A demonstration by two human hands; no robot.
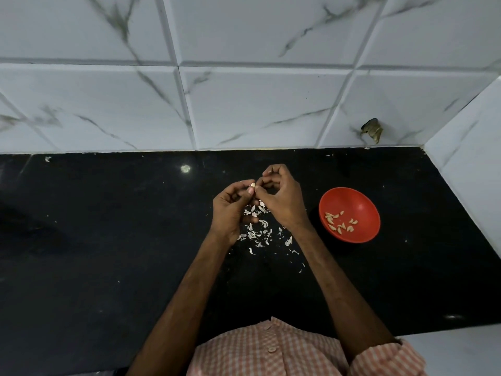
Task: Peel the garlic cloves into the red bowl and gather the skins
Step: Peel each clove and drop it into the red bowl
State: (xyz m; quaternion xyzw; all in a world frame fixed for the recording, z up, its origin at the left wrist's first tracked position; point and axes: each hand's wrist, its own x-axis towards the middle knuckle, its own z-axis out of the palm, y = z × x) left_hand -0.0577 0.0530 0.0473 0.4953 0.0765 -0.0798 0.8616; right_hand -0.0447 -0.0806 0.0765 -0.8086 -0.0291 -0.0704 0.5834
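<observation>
My left hand pinches a small pale garlic clove between thumb and fingertips, raised above the black counter. My right hand meets it from the right, fingers curled, fingertips pinching at the clove. Beneath and between my hands lies a scatter of white garlic skins. The red bowl sits on the counter to the right of my right wrist and holds several peeled cloves.
White marble-patterned wall tiles rise behind the counter, and a tiled side wall closes it on the right. A broken dark spot marks the back wall. Stray skin flecks dot the counter.
</observation>
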